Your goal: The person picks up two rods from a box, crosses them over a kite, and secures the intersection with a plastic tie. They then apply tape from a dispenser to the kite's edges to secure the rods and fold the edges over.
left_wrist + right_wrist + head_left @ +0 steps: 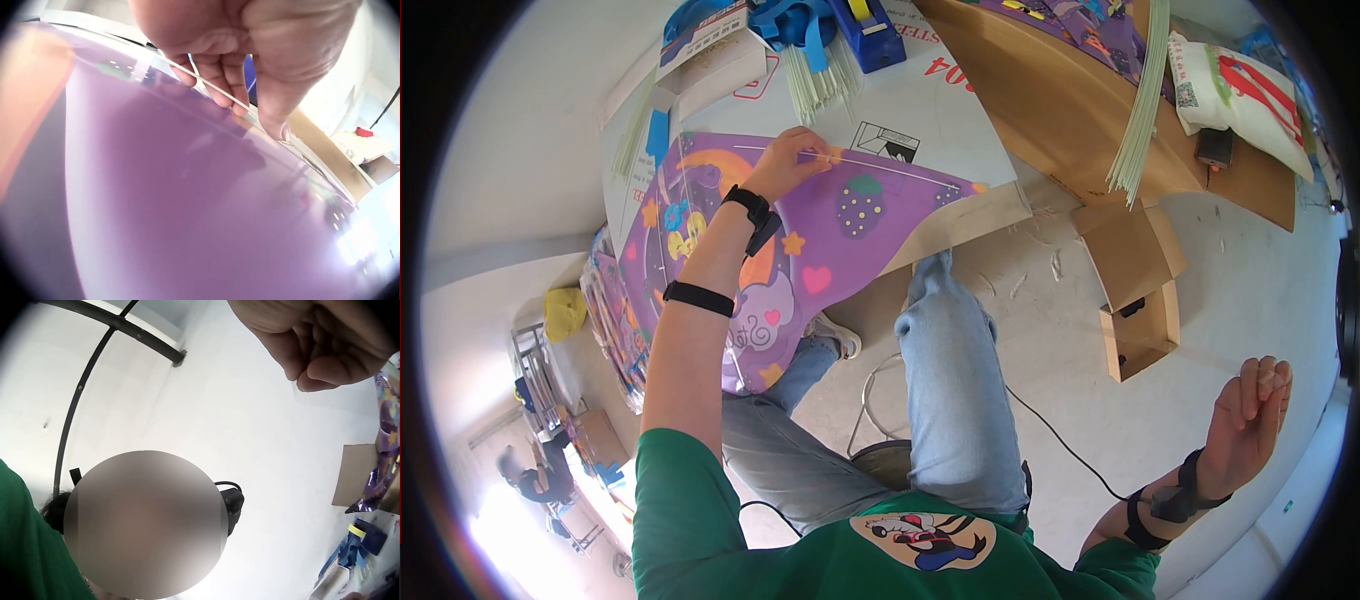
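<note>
A purple printed kite sheet (820,228) with stars, hearts and strawberries lies over the cardboard-covered work surface and hangs toward the person's lap. Along its far edge runs a thin white rod (209,84). My left hand (790,162) pinches that rod at the sheet's edge, thumb on the near side and fingers beyond it. Away to the right, above the floor, my right hand (1248,420) is raised with thumb and fingertips together. In the right wrist view, a faint see-through piece of clear tape (299,392) shows at those fingertips.
A blue tape dispenser (870,35), a bundle of pale thin sticks (820,88) and blue ribbon (800,22) sit at the back. More long sticks (1142,125) lie right, near a white printed bag (1240,95). An opened cardboard box (1140,335) stands on the floor.
</note>
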`<state>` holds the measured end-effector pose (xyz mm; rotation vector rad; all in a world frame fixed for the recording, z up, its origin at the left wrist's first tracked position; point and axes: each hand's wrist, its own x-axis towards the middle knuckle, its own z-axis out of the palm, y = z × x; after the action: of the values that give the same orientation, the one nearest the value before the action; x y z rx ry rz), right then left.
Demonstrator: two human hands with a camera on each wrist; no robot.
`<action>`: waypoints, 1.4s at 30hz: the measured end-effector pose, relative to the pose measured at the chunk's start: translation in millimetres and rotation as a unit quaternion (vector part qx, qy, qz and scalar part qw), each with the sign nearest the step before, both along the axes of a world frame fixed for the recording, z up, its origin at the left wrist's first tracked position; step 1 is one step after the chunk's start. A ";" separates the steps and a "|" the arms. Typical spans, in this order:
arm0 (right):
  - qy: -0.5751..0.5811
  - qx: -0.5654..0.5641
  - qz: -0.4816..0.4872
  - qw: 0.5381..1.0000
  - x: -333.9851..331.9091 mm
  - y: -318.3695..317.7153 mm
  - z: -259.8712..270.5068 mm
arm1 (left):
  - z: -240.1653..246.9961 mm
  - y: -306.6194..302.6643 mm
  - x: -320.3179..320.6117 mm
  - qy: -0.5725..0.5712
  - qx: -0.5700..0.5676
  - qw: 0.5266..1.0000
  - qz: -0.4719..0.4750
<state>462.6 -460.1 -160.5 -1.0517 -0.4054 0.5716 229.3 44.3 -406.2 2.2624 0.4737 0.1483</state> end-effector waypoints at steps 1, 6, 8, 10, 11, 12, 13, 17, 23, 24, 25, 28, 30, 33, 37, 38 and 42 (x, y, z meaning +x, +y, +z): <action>0.000 0.000 0.000 1.000 -0.3 0.2 0.0 | -0.3 0.3 -0.3 0.000 0.000 1.000 0.000; -0.001 -0.005 0.000 1.000 -0.6 1.3 -0.4 | 0.8 0.9 0.6 -0.002 0.008 1.000 -0.008; 0.000 -0.006 -0.004 1.000 -1.6 1.5 -0.3 | -0.3 1.4 0.6 0.000 0.005 1.000 -0.004; 0.001 -0.008 -0.008 1.000 -1.9 2.0 -0.4 | -1.1 1.3 0.8 0.002 0.001 1.000 -0.001; 0.003 -0.006 -0.011 1.000 -2.0 2.0 -0.7 | -0.4 0.8 1.1 0.007 -0.002 1.000 0.001; 0.005 -0.004 -0.013 1.000 -2.2 2.0 -1.0 | 0.5 0.5 1.3 0.012 -0.006 1.000 0.004; 0.006 -0.004 -0.013 1.000 -2.1 2.0 -1.3 | 1.3 0.1 1.7 0.012 -0.006 1.000 0.004; 0.011 0.003 -0.002 1.000 -0.5 1.9 -2.6 | -4.3 2.3 1.6 0.005 0.006 1.000 0.003; 0.015 0.002 0.000 1.000 -1.0 3.3 -3.1 | -6.1 3.4 2.3 0.003 0.019 1.000 0.004; 0.016 0.003 -0.001 1.000 -1.0 3.4 -3.3 | -6.0 3.4 2.4 0.007 0.021 1.000 0.005; 0.016 0.003 -0.001 1.000 -1.2 3.7 -3.3 | -5.9 3.5 2.8 0.007 0.021 1.000 0.005; 0.014 0.001 -0.002 1.000 -2.1 4.9 -3.0 | -8.8 5.5 3.6 0.001 0.025 1.000 -0.001; 0.017 0.000 -0.007 1.000 -2.5 5.4 -2.4 | -8.9 5.6 4.0 0.000 0.029 1.000 -0.004; 0.011 -0.002 -0.003 1.000 -2.1 5.3 -2.7 | -6.8 3.9 4.1 0.001 0.042 0.999 -0.004; 0.017 0.000 -0.012 1.000 -2.9 5.4 -2.5 | -5.9 3.1 4.5 0.002 0.034 0.999 0.000; 0.013 -0.006 -0.014 1.000 -3.0 5.3 -2.3 | -5.8 3.1 4.7 -0.003 0.043 0.999 -0.006; 0.000 -0.013 -0.004 1.000 -1.7 4.1 -3.4 | -6.1 2.5 3.7 -0.011 0.026 1.000 -0.001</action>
<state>460.9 -456.0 -163.8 -1.0786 -0.3940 0.5703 233.0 46.8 -412.2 2.3096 0.4604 0.1874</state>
